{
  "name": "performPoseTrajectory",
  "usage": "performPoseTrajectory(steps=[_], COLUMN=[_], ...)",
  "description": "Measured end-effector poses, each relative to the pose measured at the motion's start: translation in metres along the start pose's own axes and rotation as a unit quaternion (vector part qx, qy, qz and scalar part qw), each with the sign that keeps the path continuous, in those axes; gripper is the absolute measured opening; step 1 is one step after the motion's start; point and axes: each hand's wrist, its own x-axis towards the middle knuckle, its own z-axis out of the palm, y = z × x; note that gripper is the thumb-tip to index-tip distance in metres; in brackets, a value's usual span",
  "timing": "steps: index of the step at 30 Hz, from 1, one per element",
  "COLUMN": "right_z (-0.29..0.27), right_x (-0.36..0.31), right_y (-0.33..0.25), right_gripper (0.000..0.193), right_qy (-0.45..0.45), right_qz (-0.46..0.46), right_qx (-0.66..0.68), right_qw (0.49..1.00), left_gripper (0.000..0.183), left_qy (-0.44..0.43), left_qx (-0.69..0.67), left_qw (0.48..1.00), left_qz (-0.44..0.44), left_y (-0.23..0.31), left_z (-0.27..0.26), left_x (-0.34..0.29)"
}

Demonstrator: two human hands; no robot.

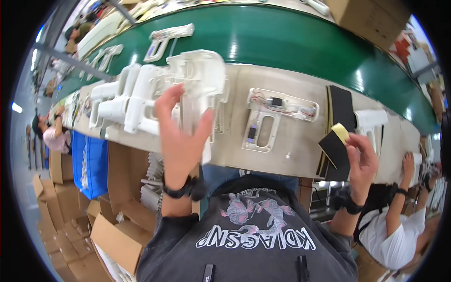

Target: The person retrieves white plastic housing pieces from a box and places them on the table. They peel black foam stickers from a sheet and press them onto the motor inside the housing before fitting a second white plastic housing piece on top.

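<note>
My left hand [181,145] is raised at the pile of white plastic shells [141,98], its thumb and fingers spread. Between them a white half-shell [199,70] shows, partly blurred; I see no grip on it. My right hand [364,157] pinches the edge of a black foam piece with a yellow backing [334,149], tilted above black foam strips [340,105]. On the table between my hands lies a gun-shaped white housing [257,134], its inside showing with wires, a black block and a purple-wrapped part. A small white piece [288,155] lies beside it.
A green conveyor belt [263,35] runs behind the table, carrying more white housings [167,40]. Another white shell [371,120] lies right of the foam. Cardboard boxes [117,239] and a blue bin [91,164] stand lower left. A co-worker's hand [408,164] is at the right.
</note>
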Motion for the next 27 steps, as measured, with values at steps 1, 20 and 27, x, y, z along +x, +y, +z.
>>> performPoseTrajectory(steps=[1,20,27], right_z=[0.003,0.063,0.070], right_x=[0.003,0.100,0.105], right_y=[-0.007,0.060,0.077], right_gripper=[0.033,0.068,0.067], right_qy=[-0.023,-0.224,-0.245], right_qz=[-0.004,-0.123,-0.165], right_qx=[0.001,-0.222,-0.234], right_qw=[1.000,0.941,0.926], left_gripper=[0.073,0.059,0.063], left_qy=[-0.003,-0.107,-0.189], left_qx=[-0.157,-0.008,0.089], left_qw=[0.988,0.988,0.967], left_qz=[-0.007,0.112,0.149], left_y=[0.010,0.005,0.003], left_z=[-0.003,0.084,0.131], left_x=[-0.003,-0.022,0.006])
